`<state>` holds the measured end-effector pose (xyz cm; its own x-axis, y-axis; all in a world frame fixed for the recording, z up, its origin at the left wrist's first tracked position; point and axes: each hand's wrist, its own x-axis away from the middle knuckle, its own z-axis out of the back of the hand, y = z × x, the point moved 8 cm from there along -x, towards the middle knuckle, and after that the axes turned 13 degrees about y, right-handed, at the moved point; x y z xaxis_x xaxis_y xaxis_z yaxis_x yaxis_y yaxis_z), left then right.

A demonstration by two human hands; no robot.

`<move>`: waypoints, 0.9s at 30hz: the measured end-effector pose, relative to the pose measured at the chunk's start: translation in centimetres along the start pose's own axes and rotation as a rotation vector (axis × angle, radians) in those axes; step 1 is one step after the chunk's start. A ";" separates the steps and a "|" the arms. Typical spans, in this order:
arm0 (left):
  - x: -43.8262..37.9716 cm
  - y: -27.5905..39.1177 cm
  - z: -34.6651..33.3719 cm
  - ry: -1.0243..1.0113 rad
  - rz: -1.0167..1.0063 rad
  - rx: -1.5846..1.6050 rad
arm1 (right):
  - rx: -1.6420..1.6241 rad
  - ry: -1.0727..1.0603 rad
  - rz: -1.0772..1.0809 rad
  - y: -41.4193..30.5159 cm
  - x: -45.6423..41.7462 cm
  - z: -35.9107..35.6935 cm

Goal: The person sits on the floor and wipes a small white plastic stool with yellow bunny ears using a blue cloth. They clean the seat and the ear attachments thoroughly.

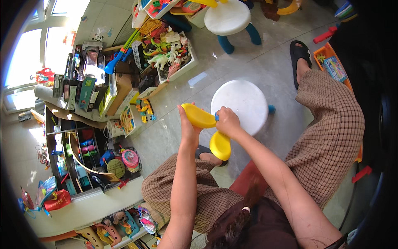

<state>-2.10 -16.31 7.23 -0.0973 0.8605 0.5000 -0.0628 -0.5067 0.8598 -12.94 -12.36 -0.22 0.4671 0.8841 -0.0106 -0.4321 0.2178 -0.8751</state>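
My left hand (190, 129) holds a yellow plastic ear-shaped stool part (199, 116) by its outer side. My right hand (228, 121) grips a small blue piece (216, 116) at the inner end of that part; whether it is a cloth or something else I cannot tell. A second yellow lobe (220, 145) hangs below my right hand. Just beyond the hands stands a stool with a round white seat (244, 105), one blue leg (271, 109) showing on its right. How the yellow parts join the stool is hidden.
Another white-seated stool (227, 17) with blue legs stands beyond. A white bin of toys (183, 67), stacked boxes (88, 84) and a toy shelf (84, 155) lie to the left. An orange tray (348, 84) is at the right, near my slippered foot.
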 end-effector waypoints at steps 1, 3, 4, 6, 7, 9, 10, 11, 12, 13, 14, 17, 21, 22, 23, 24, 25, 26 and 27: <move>-0.1 0.0 0.0 0.004 -0.002 0.011 | -0.069 0.000 -0.070 0.3 0.0 -0.1; -0.1 -0.1 -0.1 0.002 0.009 0.007 | -0.210 -0.002 -0.209 0.7 0.0 -0.4; 0.0 -0.2 0.1 0.007 0.018 0.006 | -0.302 0.009 -0.179 -0.8 -0.2 0.0; 0.2 0.1 0.1 0.010 0.015 0.004 | -0.484 0.026 -0.121 -3.9 -0.6 0.6; 0.3 0.1 -0.1 0.006 0.014 0.003 | -0.552 0.010 -0.130 -4.6 -0.7 0.9; 0.2 -0.2 0.1 -0.001 0.031 0.010 | -0.691 -0.018 -0.146 -5.6 -0.9 1.3; 0.1 -0.1 0.1 -0.006 0.036 0.013 | -0.742 0.017 -0.127 -5.4 -0.7 1.4; 0.2 -0.1 0.1 -0.009 0.046 0.015 | -0.705 0.049 -0.096 -4.9 -0.5 1.3; 0.3 -0.1 -0.1 -0.015 0.057 0.018 | -0.666 0.086 -0.064 -4.1 -0.4 1.2; 0.3 -0.3 0.0 -0.017 0.071 0.018 | -0.629 0.117 -0.037 -3.5 -0.2 1.2; 0.3 -0.3 0.1 -0.003 0.053 0.013 | -0.591 0.085 -0.075 -2.5 0.0 0.6; 0.0 -0.3 0.3 0.022 0.014 0.001 | -0.537 0.033 -0.140 -0.8 0.3 -0.3; 0.1 -0.1 0.2 0.021 -0.004 0.001 | -0.457 0.024 -0.139 -0.5 0.3 -0.4; 0.2 0.0 0.1 0.020 -0.007 0.003 | -0.390 0.024 -0.151 0.1 0.3 -0.5; 0.3 0.1 0.1 0.021 -0.009 0.006 | -0.323 0.024 -0.163 1.1 0.5 -0.6; 0.3 0.0 0.1 0.020 -0.011 0.008 | -0.257 0.028 -0.177 1.6 0.5 -0.6; 0.2 0.1 0.0 0.018 -0.013 0.009 | -0.245 0.052 -0.186 1.8 0.4 -0.6; 0.3 0.2 -0.1 0.012 -0.013 0.010 | -0.234 0.075 -0.194 2.1 0.2 -0.6; 0.3 0.1 0.1 0.013 -0.010 0.011 | -0.224 0.092 -0.204 1.9 0.2 -0.5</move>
<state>-2.03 -16.12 7.50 -0.1101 0.8646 0.4903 -0.0531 -0.4977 0.8657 -13.32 -11.93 -2.14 0.5987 0.7884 0.1413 -0.1464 0.2812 -0.9484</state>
